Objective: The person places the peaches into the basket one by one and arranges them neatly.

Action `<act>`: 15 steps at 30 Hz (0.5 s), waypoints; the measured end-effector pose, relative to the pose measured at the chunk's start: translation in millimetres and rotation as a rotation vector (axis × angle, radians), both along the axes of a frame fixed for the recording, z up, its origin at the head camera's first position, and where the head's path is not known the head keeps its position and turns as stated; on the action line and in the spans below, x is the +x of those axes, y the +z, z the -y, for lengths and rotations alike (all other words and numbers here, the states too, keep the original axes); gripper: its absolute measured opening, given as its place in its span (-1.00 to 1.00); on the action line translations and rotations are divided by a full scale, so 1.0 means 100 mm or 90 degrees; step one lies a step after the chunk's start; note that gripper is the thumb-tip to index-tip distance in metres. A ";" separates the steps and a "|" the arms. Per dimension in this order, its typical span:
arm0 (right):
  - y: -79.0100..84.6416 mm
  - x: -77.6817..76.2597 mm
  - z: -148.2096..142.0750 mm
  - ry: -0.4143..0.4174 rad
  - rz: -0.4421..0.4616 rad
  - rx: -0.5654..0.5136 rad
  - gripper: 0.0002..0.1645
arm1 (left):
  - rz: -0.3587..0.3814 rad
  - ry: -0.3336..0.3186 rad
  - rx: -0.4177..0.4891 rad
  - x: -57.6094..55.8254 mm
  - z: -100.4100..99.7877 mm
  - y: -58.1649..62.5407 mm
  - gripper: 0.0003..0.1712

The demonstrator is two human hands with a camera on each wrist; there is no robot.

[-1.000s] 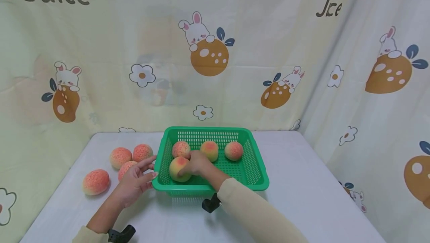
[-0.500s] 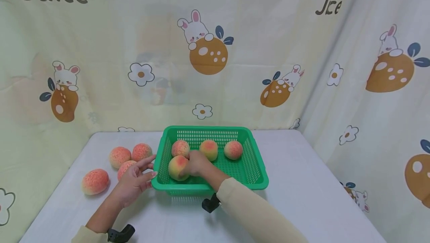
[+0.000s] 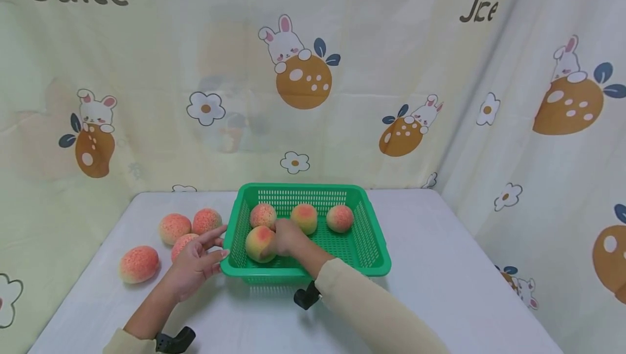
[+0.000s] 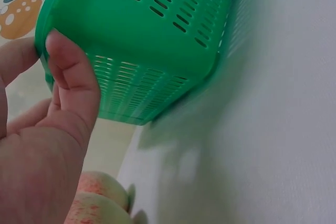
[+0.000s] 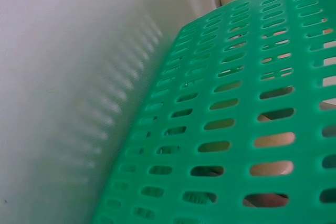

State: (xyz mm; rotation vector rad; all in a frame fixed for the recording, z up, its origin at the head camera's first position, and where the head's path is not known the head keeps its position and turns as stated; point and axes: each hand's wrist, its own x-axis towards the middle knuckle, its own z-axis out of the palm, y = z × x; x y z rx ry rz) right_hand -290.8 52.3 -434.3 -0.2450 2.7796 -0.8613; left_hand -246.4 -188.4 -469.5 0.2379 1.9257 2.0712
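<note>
In the head view, a green plastic basket (image 3: 313, 271) stands at the middle of the table. My right hand (image 3: 288, 238) reaches over its front rim and grips a yellow-pink peach (image 3: 259, 243) at the basket's left front; its fingertips are hidden behind the fruit. Through the slots in the right wrist view, parts of pale fruit show. My left hand (image 3: 193, 267) holds the basket's left rim, thumb and fingers on either side of it in the left wrist view. Also in the basket are a speckled peach (image 3: 263, 216), a yellow-pink peach (image 3: 304, 218) and another pink peach (image 3: 339, 218).
Several speckled peaches lie on the white table (image 3: 420, 289) left of the basket, among them a far-left peach (image 3: 139, 264) and a back peach (image 3: 174, 228). One peach (image 3: 183, 246) is partly behind my left hand. A patterned curtain (image 3: 362, 142) hangs behind the table.
</note>
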 end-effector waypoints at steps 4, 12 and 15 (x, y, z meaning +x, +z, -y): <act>0.00 0.03 -0.03 -0.006 0.014 -0.022 -0.46 | 0.001 0.009 -0.029 0.01 0.00 0.01 -0.13; 0.06 0.09 -0.10 -0.009 0.027 -0.073 -0.28 | -0.055 0.058 -0.131 0.04 0.11 0.04 -0.26; 0.07 0.10 -0.16 -0.010 0.032 -0.084 -0.14 | -0.082 0.085 -0.187 0.05 0.18 0.06 -0.27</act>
